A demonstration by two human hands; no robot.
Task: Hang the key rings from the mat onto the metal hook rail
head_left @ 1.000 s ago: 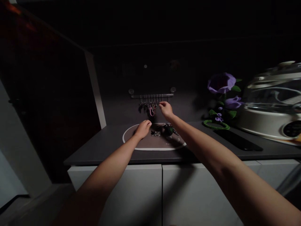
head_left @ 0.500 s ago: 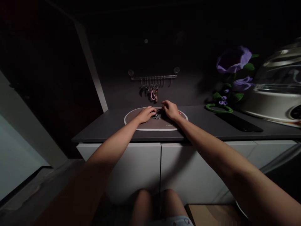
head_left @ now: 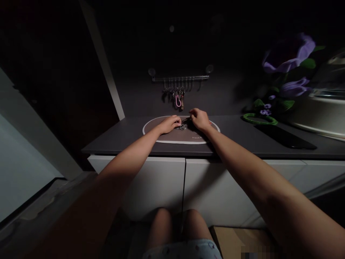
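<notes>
Lower than 1 second ago, when it was up beside the hook rail [head_left: 180,78], the right hand [head_left: 199,119] is now down over the oval mat [head_left: 172,139]. On that mat, between the 2 hands, lie small metal pieces [head_left: 183,127], probably key rings, though the dim light makes that uncertain. They look light, stiff and smooth enough to slip, hardly fragile; a ring's outer edge, pinched between thumb and forefinger, would likely give the best hold.

Both forearms reach forward and converge. The left hand [head_left: 169,124] is palm down, its fingers bent beside the pieces; I cannot tell whether it grips any. The right hand sits slightly higher at the back, fingers curled inward to the left near a dark item, and whether they close on it I cannot tell.
</notes>
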